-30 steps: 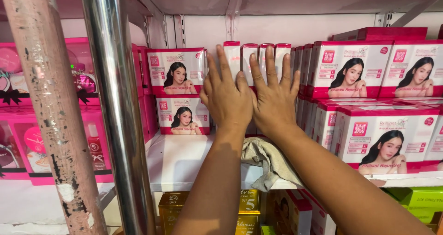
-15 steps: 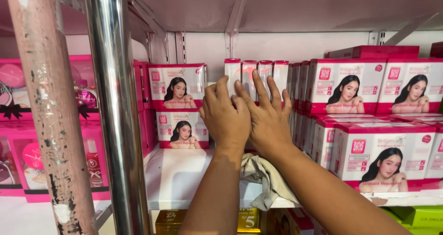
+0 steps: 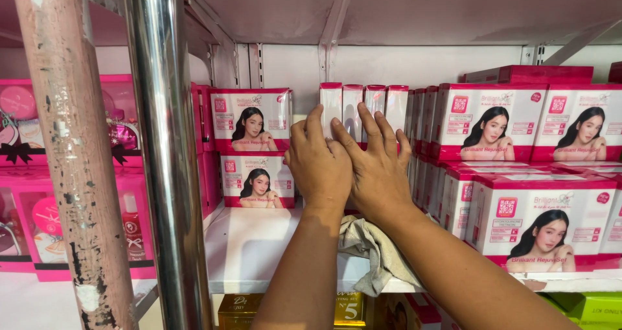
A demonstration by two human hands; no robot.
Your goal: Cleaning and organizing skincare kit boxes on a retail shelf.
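left hand [image 3: 319, 165] raised, flat; right hand [image 3: 378, 168] flat, overlapping it; fingers [image 3: 369, 119] upward

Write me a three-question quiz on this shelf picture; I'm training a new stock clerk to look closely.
1. True or false: both hands press flat against the upright pink-and-white cardboard boxes.
2. What lies on the white shelf board under the wrists?
A) crumpled beige cloth
B) glass bottle
C) scissors
3. Which hand's fingers overlap the other's?

Key:
1. True: left hand, right hand.
2. A, the cloth.
3. The right hand's, over the left.
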